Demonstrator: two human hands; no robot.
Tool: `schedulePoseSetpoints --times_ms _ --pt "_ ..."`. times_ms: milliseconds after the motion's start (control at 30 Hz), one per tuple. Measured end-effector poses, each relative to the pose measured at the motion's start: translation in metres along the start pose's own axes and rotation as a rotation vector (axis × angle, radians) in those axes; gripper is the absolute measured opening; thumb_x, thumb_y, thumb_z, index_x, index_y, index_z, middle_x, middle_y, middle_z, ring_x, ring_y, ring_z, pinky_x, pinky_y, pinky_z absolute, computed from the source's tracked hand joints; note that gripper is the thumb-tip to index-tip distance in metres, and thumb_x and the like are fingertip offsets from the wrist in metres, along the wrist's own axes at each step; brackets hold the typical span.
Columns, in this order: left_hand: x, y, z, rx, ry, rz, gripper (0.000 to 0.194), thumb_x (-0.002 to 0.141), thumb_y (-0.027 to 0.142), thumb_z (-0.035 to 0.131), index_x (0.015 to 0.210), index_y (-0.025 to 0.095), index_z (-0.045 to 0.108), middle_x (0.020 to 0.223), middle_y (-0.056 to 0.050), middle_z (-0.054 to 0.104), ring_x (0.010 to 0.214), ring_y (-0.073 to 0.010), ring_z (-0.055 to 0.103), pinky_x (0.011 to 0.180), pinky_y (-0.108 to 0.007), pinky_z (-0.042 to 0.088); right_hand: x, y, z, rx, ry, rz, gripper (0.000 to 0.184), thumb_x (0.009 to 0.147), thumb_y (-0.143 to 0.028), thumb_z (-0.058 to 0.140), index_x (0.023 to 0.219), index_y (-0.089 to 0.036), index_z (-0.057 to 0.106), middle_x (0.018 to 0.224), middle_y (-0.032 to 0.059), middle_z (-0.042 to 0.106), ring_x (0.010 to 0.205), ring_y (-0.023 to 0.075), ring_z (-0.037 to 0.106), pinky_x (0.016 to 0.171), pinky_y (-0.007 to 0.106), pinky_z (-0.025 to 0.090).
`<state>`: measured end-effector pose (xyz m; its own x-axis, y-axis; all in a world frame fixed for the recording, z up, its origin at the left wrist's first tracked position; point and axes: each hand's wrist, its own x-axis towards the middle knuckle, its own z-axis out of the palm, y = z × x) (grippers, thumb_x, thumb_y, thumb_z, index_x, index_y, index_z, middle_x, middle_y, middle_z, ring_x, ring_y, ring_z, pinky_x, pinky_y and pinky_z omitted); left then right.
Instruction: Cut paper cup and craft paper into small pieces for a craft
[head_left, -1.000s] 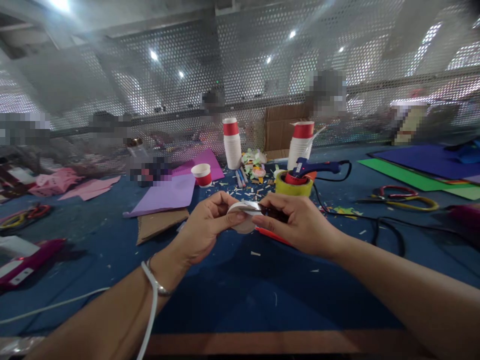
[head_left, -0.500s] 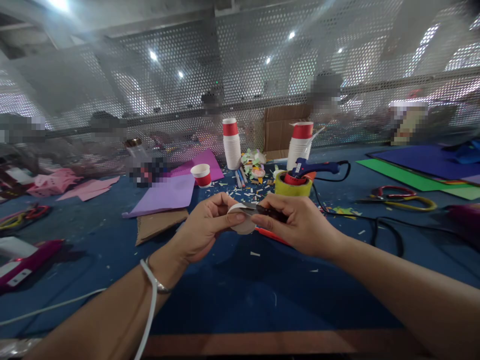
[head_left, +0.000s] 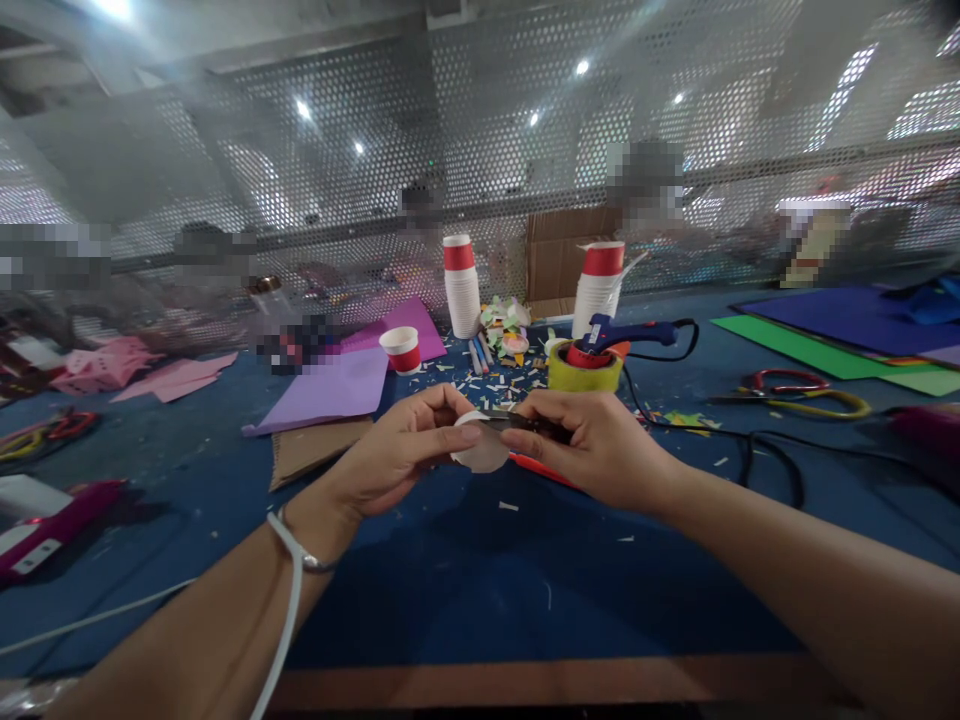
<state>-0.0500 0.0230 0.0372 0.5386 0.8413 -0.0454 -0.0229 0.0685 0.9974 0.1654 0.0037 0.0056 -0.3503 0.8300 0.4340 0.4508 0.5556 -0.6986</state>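
Observation:
My left hand point(head_left: 422, 437) pinches a round white paper piece point(head_left: 481, 450) between thumb and fingers, in the middle of the view above the table. Closed around a dark bladed tool point(head_left: 551, 428), my right hand point(head_left: 592, 440) is just right of the paper. The tool's thin blade points left and meets the paper's upper edge. Its handle is mostly hidden in my fingers, so its exact kind cannot be told. Below my right hand shows an orange-red strip point(head_left: 546, 470); whether it belongs to the tool is unclear.
Behind my hands are yellow tape point(head_left: 583, 374), a blue glue gun point(head_left: 630, 333), stacked paper cups point(head_left: 463, 300) and a single cup point(head_left: 402, 350). Paper scraps litter the blue table point(head_left: 480, 590). Scissors point(head_left: 795, 393) lie right, purple paper point(head_left: 330, 390) left. A black cable crosses the right side.
The white paper piece has turned slightly in my left hand, with its face now showing flatter. My left wrist has shifted a little left; my right hand stays nearly in place.

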Motion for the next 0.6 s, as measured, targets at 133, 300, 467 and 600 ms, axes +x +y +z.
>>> schedulePoseSetpoints --times_ms 133,300,467,600 --pt "-0.001 0.005 -0.005 -0.090 -0.091 -0.091 0.026 0.075 0.027 0.080 0.084 0.016 0.058 0.075 0.003 0.060 0.068 -0.0090 0.056 0.063 -0.021 0.045 0.001 -0.001 -0.001 0.037 -0.010 -0.017 0.029 0.091 -0.040 0.060 0.073 -0.017 0.056 0.065 -0.0035 0.044 0.059 0.0098 0.037 0.052 0.027 0.030" --pt "-0.004 0.008 -0.008 -0.069 -0.204 -0.119 0.023 0.076 0.024 0.077 0.078 0.017 0.056 0.070 0.004 0.055 0.061 -0.0079 0.049 0.057 -0.020 0.037 0.001 -0.004 -0.006 0.082 -0.081 -0.024 0.028 0.089 -0.040 0.063 0.075 -0.017 0.057 0.066 -0.0041 0.044 0.058 0.0089 0.037 0.050 0.025 0.030" --pt "-0.004 0.007 -0.014 0.046 -0.198 -0.053 0.027 0.076 0.029 0.077 0.077 0.018 0.053 0.069 0.003 0.053 0.061 -0.0085 0.046 0.056 -0.021 0.034 0.001 -0.003 -0.010 0.129 -0.088 -0.016 0.029 0.088 -0.043 0.065 0.081 -0.016 0.059 0.065 -0.0048 0.044 0.057 0.0088 0.038 0.050 0.025 0.032" --pt "-0.001 0.005 -0.016 0.126 -0.103 0.138 0.029 0.077 0.030 0.077 0.078 0.019 0.050 0.076 0.002 0.057 0.062 -0.0086 0.049 0.053 -0.021 0.036 0.003 0.000 -0.013 0.084 -0.071 0.029 0.031 0.088 -0.047 0.063 0.079 -0.017 0.058 0.064 -0.0045 0.044 0.056 0.0093 0.038 0.050 0.026 0.030"
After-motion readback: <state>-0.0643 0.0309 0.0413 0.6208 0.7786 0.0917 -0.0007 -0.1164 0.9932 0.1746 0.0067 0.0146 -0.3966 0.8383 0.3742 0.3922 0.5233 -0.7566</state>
